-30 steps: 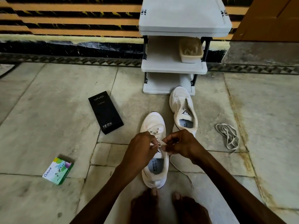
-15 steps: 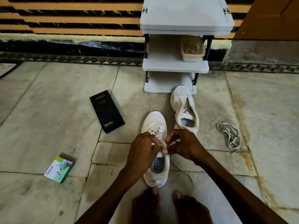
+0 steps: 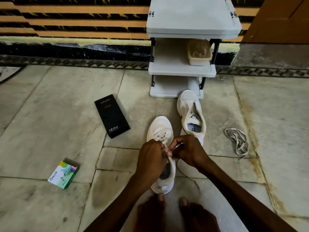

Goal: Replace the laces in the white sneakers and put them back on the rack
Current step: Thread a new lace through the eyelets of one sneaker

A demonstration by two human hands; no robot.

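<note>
A white sneaker (image 3: pixel 159 126) lies on the stone floor in front of me, toe pointing away, with a white lace (image 3: pixel 189 175) threaded through its front eyelets. My left hand (image 3: pixel 151 158) and my right hand (image 3: pixel 189 151) meet over its tongue, and both pinch the lace; a loose end trails on the floor to the right. The second white sneaker (image 3: pixel 192 113) has no lace and lies just beyond, its toe touching the grey shoe rack (image 3: pixel 182 71).
A bundle of loose laces (image 3: pixel 237 141) lies on the floor at the right. A black box (image 3: pixel 112 118) and a small green carton (image 3: pixel 63 175) lie at the left. A beige tub (image 3: pixel 199 52) sits on the rack's middle shelf. My bare feet (image 3: pixel 177 213) are below the shoe.
My hands have shifted slightly on the lace over the sneaker's tongue, with the right fingers working nearer the left. The shoes stay where they were.
</note>
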